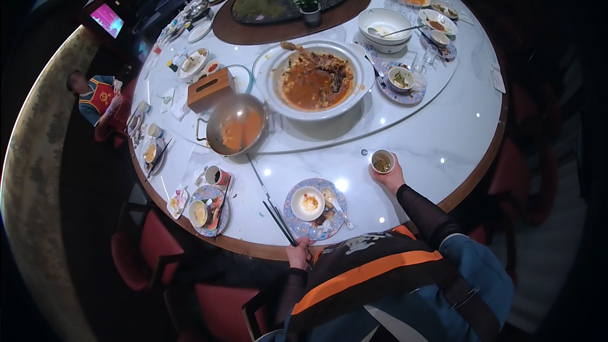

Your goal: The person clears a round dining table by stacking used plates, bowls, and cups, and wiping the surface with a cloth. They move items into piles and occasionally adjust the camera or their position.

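Note:
My right hand (392,178) grips a paper cup (389,165) with brownish liquid and bits in it, over the table's right front part. At the table's front edge, my left hand (299,252) is closed around the ends of several dark chopsticks (279,223). Their tips point away from me. Just beyond that hand lies a patterned plate (290,194) bearing a white bowl (297,198) with food remains, a white spoon (343,213) and scraps. It cannot be told whether my left hand touches the tabletop.
A turntable holds a large white pot (266,76) of reddish stew, a metal pan (261,140) with orange broth, a wooden tissue box (209,89) and stacked bowls (384,19). Another used plate (223,228) sits left. Red chairs (161,235) surround the table; a person in an apron (100,97) is at left.

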Demonstrator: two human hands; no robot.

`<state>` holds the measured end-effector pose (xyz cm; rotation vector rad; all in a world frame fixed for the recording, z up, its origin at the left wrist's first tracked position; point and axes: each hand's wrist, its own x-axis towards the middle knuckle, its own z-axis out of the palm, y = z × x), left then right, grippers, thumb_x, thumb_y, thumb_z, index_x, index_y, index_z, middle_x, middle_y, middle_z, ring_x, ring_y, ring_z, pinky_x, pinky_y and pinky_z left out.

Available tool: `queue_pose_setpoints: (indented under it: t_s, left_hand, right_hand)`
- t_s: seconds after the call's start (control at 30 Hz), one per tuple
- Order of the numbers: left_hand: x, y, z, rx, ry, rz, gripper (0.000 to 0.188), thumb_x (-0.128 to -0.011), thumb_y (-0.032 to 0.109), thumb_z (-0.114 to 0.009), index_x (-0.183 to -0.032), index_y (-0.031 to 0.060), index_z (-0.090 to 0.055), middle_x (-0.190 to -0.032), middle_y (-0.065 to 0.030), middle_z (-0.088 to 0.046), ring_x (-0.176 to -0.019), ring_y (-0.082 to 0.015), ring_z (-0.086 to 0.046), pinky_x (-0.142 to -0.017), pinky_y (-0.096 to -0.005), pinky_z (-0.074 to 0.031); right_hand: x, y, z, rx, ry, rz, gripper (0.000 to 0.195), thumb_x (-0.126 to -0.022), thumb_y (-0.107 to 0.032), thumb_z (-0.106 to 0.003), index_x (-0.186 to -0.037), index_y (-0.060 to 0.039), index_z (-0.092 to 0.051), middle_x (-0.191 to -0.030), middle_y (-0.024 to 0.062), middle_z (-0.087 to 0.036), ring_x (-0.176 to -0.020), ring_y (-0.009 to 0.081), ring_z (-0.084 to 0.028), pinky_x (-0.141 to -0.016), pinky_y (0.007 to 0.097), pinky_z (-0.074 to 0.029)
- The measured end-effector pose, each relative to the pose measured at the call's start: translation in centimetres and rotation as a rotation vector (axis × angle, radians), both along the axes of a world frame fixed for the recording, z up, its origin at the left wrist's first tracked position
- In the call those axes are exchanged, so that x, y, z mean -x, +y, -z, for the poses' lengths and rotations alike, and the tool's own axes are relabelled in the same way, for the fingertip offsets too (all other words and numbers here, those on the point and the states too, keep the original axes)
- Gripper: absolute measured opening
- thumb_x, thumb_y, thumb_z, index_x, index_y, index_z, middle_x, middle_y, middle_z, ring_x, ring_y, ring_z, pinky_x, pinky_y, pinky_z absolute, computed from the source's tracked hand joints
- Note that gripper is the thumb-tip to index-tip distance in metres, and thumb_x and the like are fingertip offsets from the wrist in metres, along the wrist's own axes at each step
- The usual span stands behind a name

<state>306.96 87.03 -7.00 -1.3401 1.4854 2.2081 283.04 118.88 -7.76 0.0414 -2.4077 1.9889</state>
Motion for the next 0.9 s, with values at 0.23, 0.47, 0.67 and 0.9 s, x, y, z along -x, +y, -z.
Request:
queue_pose_setpoints:
  t_s: [0.23, 0.47, 0.67, 0.9]
  left_hand:
    - [1.2, 1.5, 3.8, -0.293, 0.065, -0.113, 0.023, -0.089, 0.004, -0.065, -0.075, 0.0089, -0.047, -0.05, 0.0016, -0.038, -0.037, -0.0122, -0.035, -0.037, -0.0279, -0.029]
    - [2.9, 2.2, 2.3, -0.163, 0.159, -0.22, 0.018, -0.084, -0.005, -0.066, -0.083, 0.0046, -0.05, -0.052, 0.0015, -0.041, -0.038, -0.0108, -0.034, -0.038, -0.0266, -0.028]
    - [5.4, 1.1, 2.3, -0.187, 0.196, -0.246, 0.017, -0.082, -0.006, -0.066, -0.085, 0.0021, -0.052, -0.052, 0.0014, -0.041, -0.039, -0.0106, -0.035, -0.039, -0.0267, -0.028]
    - [11.9, -0.5, -0.3, -0.188, 0.335, -0.299, 0.02, -0.08, 0.0, -0.072, -0.072, 0.004, -0.054, -0.054, 0.0012, -0.046, -0.041, -0.0101, -0.04, -0.04, -0.0263, -0.03]
  right_hand:
    - [0.3, 7.2, 1.9, -0.156, -0.069, 0.289, 0.066, -0.069, -0.005, -0.079, -0.124, -0.0051, -0.043, -0.12, 0.0104, -0.052, -0.112, 0.0209, -0.052, -0.097, 0.0323, -0.043]
    - [-2.6, 1.9, -7.7, 0.254, -0.137, 0.064, 0.038, -0.084, 0.005, -0.057, -0.12, -0.0015, -0.046, -0.108, 0.01, -0.057, -0.095, 0.0192, -0.06, -0.085, 0.0285, -0.05]
    - [8.2, -7.2, -6.2, 0.594, -0.631, -0.171, 0.046, -0.09, 0.002, -0.053, -0.134, 0.004, -0.039, -0.124, 0.0184, -0.056, -0.104, 0.0246, -0.062, -0.094, 0.0344, -0.052]
    - [19.5, -12.7, -0.4, 1.314, -0.835, -0.126, 0.043, -0.096, -0.024, -0.052, -0.133, -0.0027, -0.048, -0.137, 0.0186, -0.049, -0.124, 0.036, -0.049, -0.109, 0.0529, -0.036]
